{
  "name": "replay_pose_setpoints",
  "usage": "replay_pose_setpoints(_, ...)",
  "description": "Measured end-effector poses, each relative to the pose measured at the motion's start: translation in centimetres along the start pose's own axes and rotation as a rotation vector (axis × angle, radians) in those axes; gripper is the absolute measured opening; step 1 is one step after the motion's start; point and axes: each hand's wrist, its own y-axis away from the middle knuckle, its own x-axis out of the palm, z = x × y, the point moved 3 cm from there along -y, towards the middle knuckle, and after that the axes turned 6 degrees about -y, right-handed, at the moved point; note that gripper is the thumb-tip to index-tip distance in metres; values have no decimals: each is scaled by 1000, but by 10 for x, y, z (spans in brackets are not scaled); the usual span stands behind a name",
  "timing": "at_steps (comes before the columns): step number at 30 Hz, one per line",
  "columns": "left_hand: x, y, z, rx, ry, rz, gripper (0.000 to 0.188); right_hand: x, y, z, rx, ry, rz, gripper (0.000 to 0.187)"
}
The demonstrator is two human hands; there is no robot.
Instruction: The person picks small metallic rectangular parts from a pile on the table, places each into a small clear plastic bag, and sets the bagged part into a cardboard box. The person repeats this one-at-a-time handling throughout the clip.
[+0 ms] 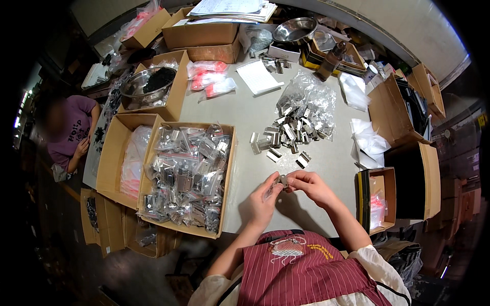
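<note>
My left hand (262,204) is closed on what looks like a small clear plastic bag (270,190), partly hidden by the fingers. My right hand (310,186) pinches a small metal bracket (284,180) at the left fingertips, so the two hands meet just above the grey table (250,109). Beyond them lies a loose heap of shiny bent metal brackets (296,127), spilling from a large clear plastic bag (319,97). Two single brackets, one on the left (274,155) and one on the right (303,160), lie nearest my fingers.
Left of my hands stands a cardboard box (230,178) full of bagged metal parts, beside a box (109,171) of clear bags. A small box (363,204) of bags is at right. Paper (259,77), a brown bottle (332,61) and a metal bowl (295,30) sit farther back. Another person (71,125) sits at far left.
</note>
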Motion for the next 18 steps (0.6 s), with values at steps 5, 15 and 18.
replay_pose_setpoints(5,1,-3,28,-258,274,77,43,5,3,-15,-136,244,88,24)
replay_pose_setpoints(15,-11,-5,20,-464,597,157,39,-63,-38,-34,-397,1088,-458,15)
replay_pose_setpoints(18,-13,-7,24,-454,588,163,38,-64,-41,-33,-444,1165,-443,15)
